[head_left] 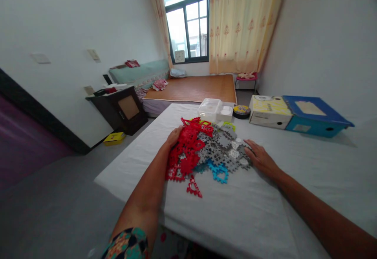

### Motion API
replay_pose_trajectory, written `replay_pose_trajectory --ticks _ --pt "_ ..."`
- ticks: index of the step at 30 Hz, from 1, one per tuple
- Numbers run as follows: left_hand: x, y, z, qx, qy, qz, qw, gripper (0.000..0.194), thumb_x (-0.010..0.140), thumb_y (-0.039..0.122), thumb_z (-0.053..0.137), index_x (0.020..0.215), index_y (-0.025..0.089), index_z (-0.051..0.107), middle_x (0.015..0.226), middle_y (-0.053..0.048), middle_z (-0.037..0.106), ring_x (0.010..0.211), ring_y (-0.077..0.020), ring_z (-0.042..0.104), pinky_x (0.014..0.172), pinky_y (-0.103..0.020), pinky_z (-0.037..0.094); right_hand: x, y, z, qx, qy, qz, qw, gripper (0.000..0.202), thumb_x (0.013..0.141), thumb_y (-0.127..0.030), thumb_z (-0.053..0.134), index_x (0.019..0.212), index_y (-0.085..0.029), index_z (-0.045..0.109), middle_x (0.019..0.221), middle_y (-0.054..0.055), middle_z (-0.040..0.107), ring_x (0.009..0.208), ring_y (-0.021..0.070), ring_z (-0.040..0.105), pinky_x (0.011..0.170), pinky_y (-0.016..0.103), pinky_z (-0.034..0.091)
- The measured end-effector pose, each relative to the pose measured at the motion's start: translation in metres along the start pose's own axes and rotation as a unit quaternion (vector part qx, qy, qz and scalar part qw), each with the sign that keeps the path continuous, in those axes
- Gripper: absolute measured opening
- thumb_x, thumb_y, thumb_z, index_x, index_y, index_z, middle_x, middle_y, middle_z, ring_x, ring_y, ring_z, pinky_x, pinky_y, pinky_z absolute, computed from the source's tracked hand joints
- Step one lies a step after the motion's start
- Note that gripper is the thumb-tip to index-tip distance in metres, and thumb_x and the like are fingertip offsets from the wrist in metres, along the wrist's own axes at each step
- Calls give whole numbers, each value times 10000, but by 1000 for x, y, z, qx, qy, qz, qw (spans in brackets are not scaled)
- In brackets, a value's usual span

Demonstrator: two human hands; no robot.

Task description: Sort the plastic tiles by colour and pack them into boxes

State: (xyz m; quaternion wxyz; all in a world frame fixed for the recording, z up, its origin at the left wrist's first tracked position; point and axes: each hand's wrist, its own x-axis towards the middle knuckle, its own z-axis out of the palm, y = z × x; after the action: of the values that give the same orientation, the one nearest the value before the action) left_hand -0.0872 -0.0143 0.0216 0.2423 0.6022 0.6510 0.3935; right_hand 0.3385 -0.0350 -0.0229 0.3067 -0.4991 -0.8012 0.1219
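A wide pile of flat, notched plastic building pieces lies on the white-covered table. Red pieces (188, 149) are heaped on its left side, and grey pieces (218, 145) spread across the middle and right. Blue pieces (218, 171) lie at the near edge, close to a single red triangle (194, 187). My left hand (174, 136) rests against the left edge of the red heap, its fingers extended and partly hidden. At the right edge, my right hand (258, 156) touches the grey pieces with its fingers apart. Neither hand visibly grips a piece.
Behind the pile stand a clear plastic container (209, 107), a white box (225, 111) and a round black-and-yellow tin (241, 111). A yellow-and-white box (269, 111) adjoins a blue box (316, 115) at the right. Beyond the table is a bed (197, 88).
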Motion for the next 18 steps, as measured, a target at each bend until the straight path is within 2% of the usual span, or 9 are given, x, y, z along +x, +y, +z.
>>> replay_pose_trajectory --ticks 9,14,18 --pt "4 34 53 -4 -10 109 994 506 942 500 387 1124 149 702 1229 -83 669 1208 -206 560 1100 -364 376 -4 6 -11 83 38 27 995 485 944 -507 352 1280 -239 577 1306 90 618 1231 254 546 1065 502 411" --pt "8 66 85 4 1 145 989 429 944 436 414 1052 176 738 1192 -84 678 1183 -218 565 1088 -412 392 -1 8 -21 113 58 90 988 513 944 -509 323 1261 -207 591 1282 111 627 1215 265 553 1063 487 403" --pt "15 98 110 8 2 182 983 426 942 431 419 1041 178 746 1197 -84 667 1176 -211 563 1077 -377 399 0 13 -31 158 82 147 973 534 933 -547 318 1243 -206 590 1280 115 626 1217 256 553 1063 455 402"
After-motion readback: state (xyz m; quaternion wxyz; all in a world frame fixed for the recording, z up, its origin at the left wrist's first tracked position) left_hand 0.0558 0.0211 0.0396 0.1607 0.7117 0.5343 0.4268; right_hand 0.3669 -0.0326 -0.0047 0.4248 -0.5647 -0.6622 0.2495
